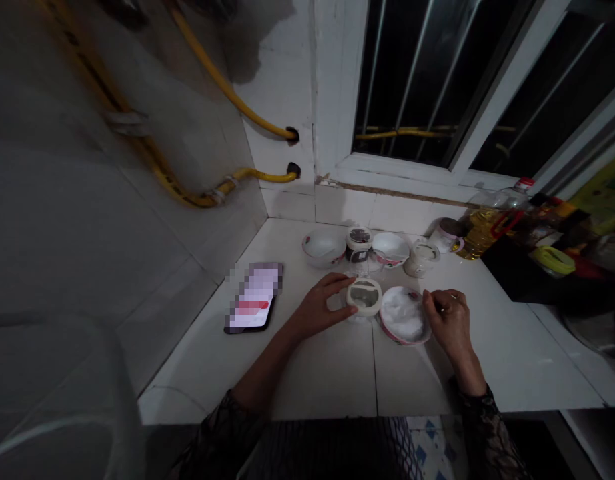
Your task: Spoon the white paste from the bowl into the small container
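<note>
My left hand (320, 307) has its thumb and fingers around a small clear jar with a white rim (365, 298), whose lid stands open behind it. Just right of the jar is a bowl with a pink patterned outside (400, 337), holding a white powdery heap (403, 313). At the bowl's right rim, my right hand (447, 320) is closed, thumb against curled fingers. Whatever it may pinch is hidden. Behind them stand a white bowl (323, 248), a jar with dark contents (359, 243), another white bowl (390, 249) and a jar with pale contents (421, 259).
A phone with a lit screen (255, 297) lies on the white tiled counter (327, 380) to the left. At the back right are a cup (446, 235), an oil bottle (487, 223) and a dark box (507, 270). Yellow pipes (162, 173) run along the left wall.
</note>
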Demonstrator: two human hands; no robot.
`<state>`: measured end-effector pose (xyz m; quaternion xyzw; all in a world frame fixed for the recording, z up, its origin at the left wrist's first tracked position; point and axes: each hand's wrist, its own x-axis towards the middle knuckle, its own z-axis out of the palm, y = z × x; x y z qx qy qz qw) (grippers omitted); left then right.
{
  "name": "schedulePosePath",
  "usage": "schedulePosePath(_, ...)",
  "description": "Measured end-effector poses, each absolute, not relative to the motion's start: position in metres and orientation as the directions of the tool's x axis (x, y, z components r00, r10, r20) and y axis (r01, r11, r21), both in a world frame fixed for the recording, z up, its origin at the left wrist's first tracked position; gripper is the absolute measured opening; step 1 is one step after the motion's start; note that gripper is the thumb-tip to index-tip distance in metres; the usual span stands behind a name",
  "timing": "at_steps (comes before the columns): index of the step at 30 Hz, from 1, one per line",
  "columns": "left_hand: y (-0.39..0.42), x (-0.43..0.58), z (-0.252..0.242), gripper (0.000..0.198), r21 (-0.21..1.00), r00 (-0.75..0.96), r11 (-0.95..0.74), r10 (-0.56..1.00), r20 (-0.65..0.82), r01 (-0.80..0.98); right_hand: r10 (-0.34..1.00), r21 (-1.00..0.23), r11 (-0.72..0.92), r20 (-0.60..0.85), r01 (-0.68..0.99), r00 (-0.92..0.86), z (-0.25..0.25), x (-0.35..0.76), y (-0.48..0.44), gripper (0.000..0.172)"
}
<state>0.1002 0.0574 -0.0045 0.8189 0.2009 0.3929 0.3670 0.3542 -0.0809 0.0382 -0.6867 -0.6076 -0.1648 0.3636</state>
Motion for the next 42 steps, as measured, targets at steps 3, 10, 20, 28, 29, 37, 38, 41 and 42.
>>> schedulePosePath(3, 0.057, 0.1, -0.004, 0.053, 0.757, 0.614, -0.652, 0.615, 0.495, 0.043, 0.754, -0.355, 0.027, 0.621, 0.934, 0.214, 0.034, 0.35, -0.076, 0.048)
schedulePosePath(10, 0.057, 0.099, -0.003, 0.053, 0.753, 0.619, -0.657, 0.609, 0.496, 0.043, 0.707, -0.619, -0.136, 0.486, 0.774, 0.513, 0.035, 0.358, -0.079, 0.048)
schedulePosePath(20, 0.057, 0.1, -0.003, 0.051, 0.754, 0.609, -0.656, 0.615, 0.5, 0.044, 0.624, -0.735, -0.06, 0.501, 0.676, 0.6, 0.058, 0.346, -0.08, 0.047)
schedulePosePath(28, 0.057, 0.1, -0.002, 0.05, 0.743, 0.602, -0.669, 0.604, 0.522, 0.028, 0.574, -0.068, 0.262, 0.813, 0.963, -0.099, 0.068, 0.291, -0.066, 0.032)
schedulePosePath(29, 0.057, 0.1, -0.003, 0.051, 0.743, 0.6, -0.668, 0.607, 0.521, 0.031, 0.58, -0.016, 0.282, 0.799, 0.959, -0.157, 0.067, 0.289, -0.065, 0.031)
schedulePosePath(37, 0.057, 0.099, -0.005, 0.053, 0.757, 0.614, -0.651, 0.618, 0.491, 0.05, 0.596, -0.238, 0.071, 0.789, 0.969, 0.151, 0.058, 0.338, -0.076, 0.038)
schedulePosePath(38, 0.057, 0.099, -0.006, 0.053, 0.758, 0.613, -0.65, 0.62, 0.489, 0.054, 0.623, -0.243, 0.054, 0.767, 0.968, 0.158, 0.054, 0.342, -0.076, 0.037)
schedulePosePath(41, 0.057, 0.1, -0.006, 0.053, 0.755, 0.611, -0.654, 0.616, 0.497, 0.046, 0.708, -0.249, 0.037, 0.69, 0.968, 0.151, 0.042, 0.346, -0.074, 0.037)
schedulePosePath(42, 0.057, 0.1, -0.005, 0.053, 0.752, 0.612, -0.658, 0.611, 0.503, 0.038, 0.73, -0.257, 0.039, 0.667, 0.966, 0.148, 0.039, 0.345, -0.073, 0.039)
